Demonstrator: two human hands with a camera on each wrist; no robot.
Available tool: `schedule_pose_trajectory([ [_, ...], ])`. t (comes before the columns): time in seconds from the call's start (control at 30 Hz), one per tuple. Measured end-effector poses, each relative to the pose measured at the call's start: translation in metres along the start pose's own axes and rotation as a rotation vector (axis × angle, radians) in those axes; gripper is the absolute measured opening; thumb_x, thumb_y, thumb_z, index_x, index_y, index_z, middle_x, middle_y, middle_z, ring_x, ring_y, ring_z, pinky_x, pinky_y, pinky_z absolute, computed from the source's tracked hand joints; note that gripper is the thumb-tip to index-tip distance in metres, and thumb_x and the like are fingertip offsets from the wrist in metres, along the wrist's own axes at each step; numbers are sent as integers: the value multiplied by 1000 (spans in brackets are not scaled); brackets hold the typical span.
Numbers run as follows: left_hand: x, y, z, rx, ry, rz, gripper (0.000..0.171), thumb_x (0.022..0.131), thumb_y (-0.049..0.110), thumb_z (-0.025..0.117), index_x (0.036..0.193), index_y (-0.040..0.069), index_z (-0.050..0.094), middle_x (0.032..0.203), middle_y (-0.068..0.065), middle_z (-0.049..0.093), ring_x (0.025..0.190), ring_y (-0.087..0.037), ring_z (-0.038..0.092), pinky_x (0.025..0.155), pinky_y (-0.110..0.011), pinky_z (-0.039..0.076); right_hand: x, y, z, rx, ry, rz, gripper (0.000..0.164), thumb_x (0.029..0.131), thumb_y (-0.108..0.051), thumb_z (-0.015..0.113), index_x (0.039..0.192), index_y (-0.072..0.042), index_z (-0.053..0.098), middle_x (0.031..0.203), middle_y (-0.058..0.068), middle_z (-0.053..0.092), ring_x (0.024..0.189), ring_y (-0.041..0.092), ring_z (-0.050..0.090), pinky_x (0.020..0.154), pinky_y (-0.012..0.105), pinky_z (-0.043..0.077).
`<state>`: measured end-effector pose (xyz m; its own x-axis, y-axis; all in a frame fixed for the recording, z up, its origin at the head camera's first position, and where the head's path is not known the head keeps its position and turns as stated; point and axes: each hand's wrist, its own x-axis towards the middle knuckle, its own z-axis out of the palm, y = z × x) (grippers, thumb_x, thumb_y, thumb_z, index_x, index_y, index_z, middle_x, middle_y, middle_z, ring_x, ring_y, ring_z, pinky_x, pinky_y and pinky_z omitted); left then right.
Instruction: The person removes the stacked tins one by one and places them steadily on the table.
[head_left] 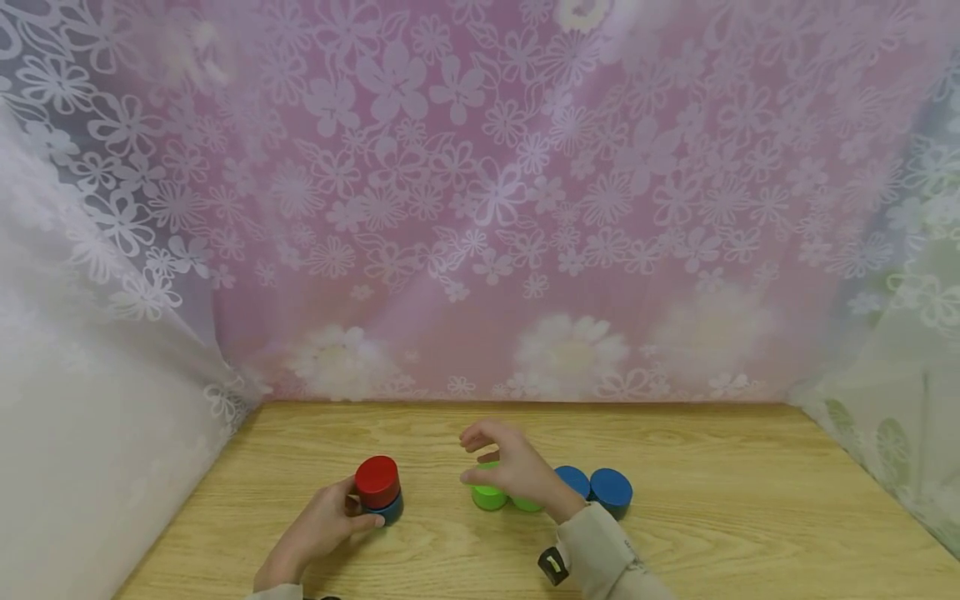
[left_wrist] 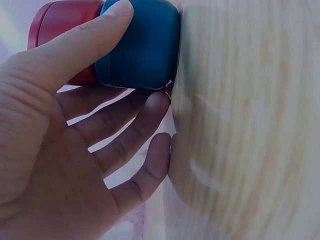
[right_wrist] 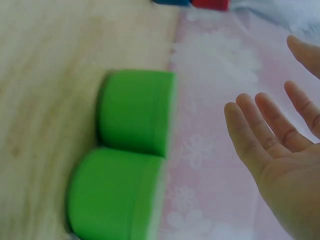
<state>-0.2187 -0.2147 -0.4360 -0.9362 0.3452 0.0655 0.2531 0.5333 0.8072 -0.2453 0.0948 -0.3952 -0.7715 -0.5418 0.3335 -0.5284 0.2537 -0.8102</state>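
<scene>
On the left of the table in the head view, a red round jar [head_left: 377, 481] stands stacked on a blue round jar [head_left: 391, 511]. My left hand [head_left: 318, 523] holds the lower blue jar from its left side. The thumb lies across the blue wall in the left wrist view, with the other fingers curved around behind. Further right, my right hand [head_left: 517, 468] hovers over two green jars [head_left: 490, 498] and partly hides them. Its fingers are spread and hold nothing. The right wrist view has both green jars [right_wrist: 137, 112] standing side by side, with the hand's palm [right_wrist: 290, 170] above them.
Two more blue jars [head_left: 612, 492] stand together right of the green ones, partly behind the right forearm. Pale wood-grain table [head_left: 712, 475] surrounds everything. A pink floral curtain [head_left: 480, 250] closes off the back, with light cloth at both sides.
</scene>
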Motion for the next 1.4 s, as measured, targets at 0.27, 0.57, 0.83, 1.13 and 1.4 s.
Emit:
schedule_pose_trajectory([
  [0.27, 0, -2, 0, -14, -8, -6, 57, 85, 14, 84, 126, -15, 57, 108, -11, 68, 90, -23, 67, 76, -38, 57, 3, -3, 16, 15, -13, 31, 34, 90, -5, 78, 120, -1, 63, 119, 11, 62, 112, 42, 59, 91, 55, 54],
  [0.57, 1, -3, 0, -29, -1, -25, 55, 85, 15, 84, 125, -13, 59, 108, -11, 69, 89, -23, 67, 76, -41, 56, 8, -5, 35, 10, -4, 43, 31, 89, -4, 78, 117, -4, 64, 118, 12, 63, 110, 39, 61, 91, 47, 55],
  [0.83, 1, -3, 0, -34, 5, -42, 58, 84, 14, 85, 126, -14, 58, 110, -12, 69, 92, -24, 67, 77, -43, 56, 14, -6, 44, -3, 32, 25, 31, 87, -2, 79, 114, -3, 64, 115, 13, 64, 110, 38, 60, 90, 50, 55],
  [1.13, 2, -3, 1, -13, 9, -27, 55, 83, 14, 86, 123, -13, 60, 110, -13, 69, 91, -24, 68, 79, -43, 56, 19, -6, 54, -29, 21, -24, 34, 86, -3, 79, 117, -1, 63, 117, 14, 65, 111, 38, 61, 89, 46, 56],
  [1.4, 1, -4, 0, -24, -4, -1, 55, 85, 13, 84, 125, -14, 58, 110, -14, 69, 92, -26, 68, 81, -46, 57, 24, -11, 62, -25, 33, 41, 41, 85, -2, 81, 122, -2, 64, 124, 11, 63, 118, 39, 58, 95, 45, 53],
])
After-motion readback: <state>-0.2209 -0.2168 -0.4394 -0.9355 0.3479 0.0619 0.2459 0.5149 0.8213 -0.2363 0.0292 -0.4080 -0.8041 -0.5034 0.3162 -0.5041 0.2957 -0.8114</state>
